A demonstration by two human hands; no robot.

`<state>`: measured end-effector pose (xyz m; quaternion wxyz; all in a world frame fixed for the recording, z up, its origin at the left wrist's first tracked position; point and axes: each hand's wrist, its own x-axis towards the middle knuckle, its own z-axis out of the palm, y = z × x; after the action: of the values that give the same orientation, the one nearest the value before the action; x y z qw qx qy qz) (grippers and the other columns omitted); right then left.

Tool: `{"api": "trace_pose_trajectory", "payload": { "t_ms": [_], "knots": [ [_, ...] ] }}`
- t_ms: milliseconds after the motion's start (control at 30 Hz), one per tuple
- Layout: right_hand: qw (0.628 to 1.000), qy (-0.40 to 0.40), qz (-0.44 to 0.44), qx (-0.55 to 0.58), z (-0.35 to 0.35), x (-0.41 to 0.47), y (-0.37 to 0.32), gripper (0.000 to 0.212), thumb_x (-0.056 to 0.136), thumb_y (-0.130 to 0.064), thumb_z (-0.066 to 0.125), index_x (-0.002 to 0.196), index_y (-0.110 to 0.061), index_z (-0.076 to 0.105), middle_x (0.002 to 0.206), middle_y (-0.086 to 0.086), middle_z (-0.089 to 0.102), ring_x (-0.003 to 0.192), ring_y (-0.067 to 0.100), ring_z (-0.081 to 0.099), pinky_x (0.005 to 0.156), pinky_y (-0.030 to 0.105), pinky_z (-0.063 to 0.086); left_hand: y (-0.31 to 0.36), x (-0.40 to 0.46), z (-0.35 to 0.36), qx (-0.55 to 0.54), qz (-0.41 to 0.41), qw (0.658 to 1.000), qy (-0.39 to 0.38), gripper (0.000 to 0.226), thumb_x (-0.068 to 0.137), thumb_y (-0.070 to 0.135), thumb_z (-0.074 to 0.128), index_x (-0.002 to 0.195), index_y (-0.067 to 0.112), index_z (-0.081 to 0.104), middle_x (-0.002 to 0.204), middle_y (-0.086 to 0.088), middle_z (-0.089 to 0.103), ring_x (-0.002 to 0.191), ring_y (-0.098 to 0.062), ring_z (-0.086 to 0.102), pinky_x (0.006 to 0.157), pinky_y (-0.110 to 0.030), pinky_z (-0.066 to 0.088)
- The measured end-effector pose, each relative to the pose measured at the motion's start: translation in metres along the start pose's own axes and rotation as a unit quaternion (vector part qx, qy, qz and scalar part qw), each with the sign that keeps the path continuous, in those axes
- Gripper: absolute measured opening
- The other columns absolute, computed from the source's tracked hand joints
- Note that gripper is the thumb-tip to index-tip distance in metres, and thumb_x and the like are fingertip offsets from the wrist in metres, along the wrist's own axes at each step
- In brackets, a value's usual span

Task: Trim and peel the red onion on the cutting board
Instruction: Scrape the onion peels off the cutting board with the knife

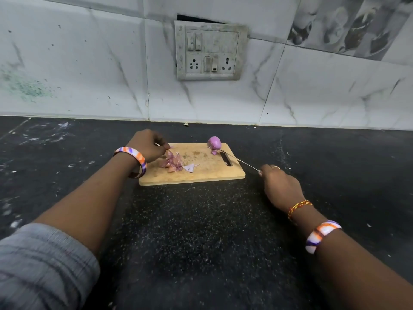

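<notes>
Right grip point(280, 186): fingers curled closed around the handle of a knife point(240, 161), handle hidden inside the hand. The thin blade runs away from this grip, up and leftward over the cutting board point(192, 175), its tip just beside the red onion point(214, 143).

Left grip point(148, 144): fingertips pinched together on a scrap of peel above the heap of peelings point(175, 162) directly below it.

The red onion stands peeled and glossy at the board's far corner, well apart from the left grip, a small trimmed piece point(213, 152) lying against its near side.

The board lies on the dark speckled desk point(201, 231).
</notes>
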<state>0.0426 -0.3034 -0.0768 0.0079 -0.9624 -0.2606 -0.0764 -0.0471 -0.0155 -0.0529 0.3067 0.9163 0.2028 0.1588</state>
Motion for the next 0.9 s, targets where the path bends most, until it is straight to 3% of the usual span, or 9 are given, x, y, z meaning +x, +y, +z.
{"api": "trace_pose_trajectory", "payload": {
  "t_ms": [167, 500, 700, 900],
  "knots": [
    [1.0, -0.019, 0.01, 0.003, -0.001, 0.001, -0.002, 0.022, 0.095, -0.013, 0.038, 0.114, -0.009, 0.049, 0.112, 0.014, 0.058, 0.098, 0.031, 0.059, 0.07, 0.037, 0.044, 0.0, -0.004, 0.005, 0.004, -0.008, 1.0, 0.008, 0.019, 0.083, 0.008, 0.057, 0.095, 0.008, 0.071, 0.107, -0.014, 0.065, 0.086, -0.022, 0.054, 0.075, -0.028, 0.039],
    [0.999, -0.019, -0.028, 0.036, -0.002, 0.01, -0.026, 0.023, 0.092, -0.007, 0.042, 0.111, -0.012, 0.052, 0.107, 0.014, 0.06, 0.094, 0.03, 0.06, 0.079, 0.044, 0.053, -0.017, -0.012, -0.009, 0.004, -0.023, 0.999, 0.029, 0.021, 0.084, 0.003, 0.053, 0.095, 0.005, 0.071, 0.11, -0.017, 0.066, 0.086, -0.019, 0.051, 0.078, -0.026, 0.038],
    [0.999, -0.032, -0.005, 0.008, -0.003, 0.007, -0.05, 0.025, 0.093, -0.009, 0.04, 0.116, -0.007, 0.05, 0.109, 0.015, 0.06, 0.098, 0.031, 0.062, 0.085, 0.045, 0.052, -0.021, -0.014, -0.007, -0.013, -0.031, 0.999, 0.042, 0.021, 0.086, 0.007, 0.054, 0.1, 0.004, 0.069, 0.113, -0.017, 0.065, 0.096, -0.027, 0.058, 0.083, -0.029, 0.041],
    [0.995, -0.033, -0.084, 0.046, 0.001, -0.021, -0.091, 0.025, 0.093, -0.005, 0.035, 0.113, -0.009, 0.048, 0.111, 0.014, 0.06, 0.099, 0.033, 0.061, 0.081, 0.044, 0.048, -0.024, -0.008, 0.0, -0.064, -0.077, 0.987, 0.129, 0.037, 0.094, 0.026, 0.043, 0.115, 0.001, 0.061, 0.118, -0.021, 0.062, 0.11, -0.035, 0.056, 0.091, -0.037, 0.042]
  ]
}}
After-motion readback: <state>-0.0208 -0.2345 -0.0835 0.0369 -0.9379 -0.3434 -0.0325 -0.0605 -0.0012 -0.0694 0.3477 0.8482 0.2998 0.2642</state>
